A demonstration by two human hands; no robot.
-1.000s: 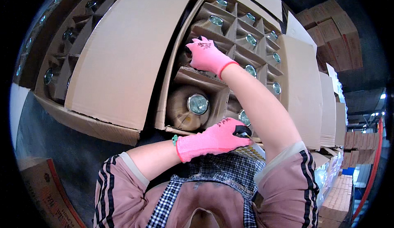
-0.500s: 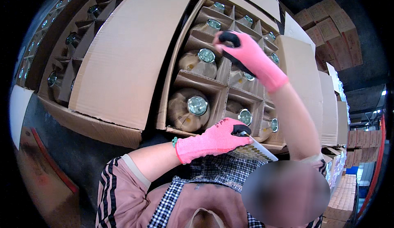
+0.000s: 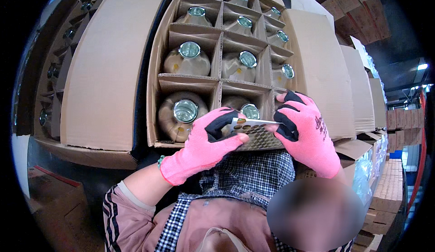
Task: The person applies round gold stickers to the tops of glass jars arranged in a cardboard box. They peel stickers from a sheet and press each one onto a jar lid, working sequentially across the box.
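My left hand (image 3: 201, 141), in a pink glove with black fingertips, grips a sheet of round gold-brown stickers (image 3: 258, 136) by its left end. At the sheet's right edge is my right hand (image 3: 303, 127), gloved alike, with its fingers bent and pinched on that edge; whether a loose sticker is between them I cannot make out. Just beyond the sheet stands an open carton (image 3: 156, 82) with cardboard dividers. Its cells hold upright clear glass jars, among them a near-left jar (image 3: 183, 116) and a middle jar (image 3: 239, 66). Several jars carry a small yellow spot.
A second carton (image 3: 86, 154) of jars lies to the left, its large raised flap (image 3: 106, 66) between the two. Another flap (image 3: 321, 70) spreads out on the right. Stacked brown boxes (image 3: 346, 7) stand at the far right, and a closed box (image 3: 59, 206) at the lower left.
My right hand has come back from above the jars to the sheet's right edge. My left hand has shifted slightly left with the sheet, which now lies more level. The view has shifted too.
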